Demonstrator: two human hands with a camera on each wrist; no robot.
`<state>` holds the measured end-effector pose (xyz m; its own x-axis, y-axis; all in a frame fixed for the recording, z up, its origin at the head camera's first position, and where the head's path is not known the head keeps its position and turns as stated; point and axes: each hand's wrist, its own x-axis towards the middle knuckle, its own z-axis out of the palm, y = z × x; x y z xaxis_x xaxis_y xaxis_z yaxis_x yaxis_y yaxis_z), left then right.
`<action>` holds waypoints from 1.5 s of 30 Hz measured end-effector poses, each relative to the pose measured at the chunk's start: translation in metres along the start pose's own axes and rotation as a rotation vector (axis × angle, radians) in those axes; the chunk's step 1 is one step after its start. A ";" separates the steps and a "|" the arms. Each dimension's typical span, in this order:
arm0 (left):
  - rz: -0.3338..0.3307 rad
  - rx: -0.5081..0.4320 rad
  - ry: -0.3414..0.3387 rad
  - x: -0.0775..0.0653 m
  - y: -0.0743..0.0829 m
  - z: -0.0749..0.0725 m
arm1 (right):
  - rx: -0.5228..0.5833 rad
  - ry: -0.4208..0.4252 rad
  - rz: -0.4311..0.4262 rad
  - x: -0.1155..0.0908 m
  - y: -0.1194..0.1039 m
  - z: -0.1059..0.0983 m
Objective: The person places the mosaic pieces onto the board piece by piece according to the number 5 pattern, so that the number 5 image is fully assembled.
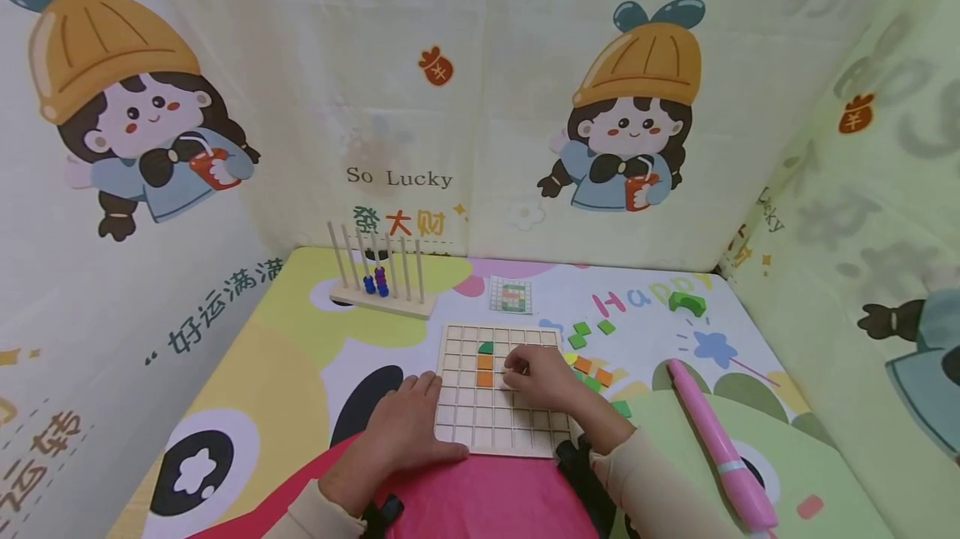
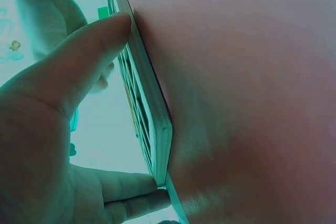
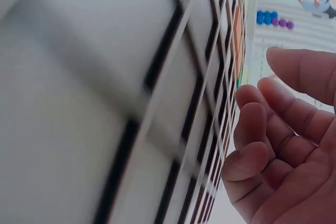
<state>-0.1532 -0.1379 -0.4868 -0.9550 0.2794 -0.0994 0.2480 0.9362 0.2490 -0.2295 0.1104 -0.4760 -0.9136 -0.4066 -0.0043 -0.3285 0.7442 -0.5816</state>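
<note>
Nearest lies a red cloth [image 1: 491,499], touching the near edge of the grid board [image 1: 456,416]. The left hand [image 1: 408,425] steadies the board's near left corner, thumb along the near edge, straight fingers against the left side. The right hand [image 1: 542,378] hovers over the board's right half, fingers loosely bent, thumb apart from the forefinger. Left of it, in the third column, sit two orange squares [image 1: 485,378] and, beyond them, a green quarter-round [image 1: 486,348]. To the right, a pink pen [image 1: 720,447] lies slantwise; loose tiles [image 1: 622,409], green and orange, lie scattered between. Past the board are a pattern card [image 1: 511,295], a peg rack [image 1: 382,302] with blue and purple beads, and a green arch [image 1: 687,303]. A printed curtain [image 1: 510,131] rises behind.
</note>
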 end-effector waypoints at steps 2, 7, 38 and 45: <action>-0.004 -0.005 0.000 0.000 0.000 -0.001 | -0.003 0.014 0.030 -0.004 0.009 -0.005; -0.003 -0.006 0.007 -0.001 0.002 -0.004 | -0.004 0.055 0.103 -0.016 0.031 -0.022; 0.000 -0.005 0.011 -0.001 0.002 0.000 | -0.149 0.103 0.292 -0.027 0.088 -0.052; -0.001 0.002 0.016 -0.001 0.002 0.000 | -0.121 0.125 0.307 -0.026 0.085 -0.053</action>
<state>-0.1518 -0.1360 -0.4858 -0.9576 0.2754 -0.0843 0.2476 0.9367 0.2475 -0.2460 0.2127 -0.4825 -0.9940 -0.0916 -0.0598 -0.0531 0.8819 -0.4684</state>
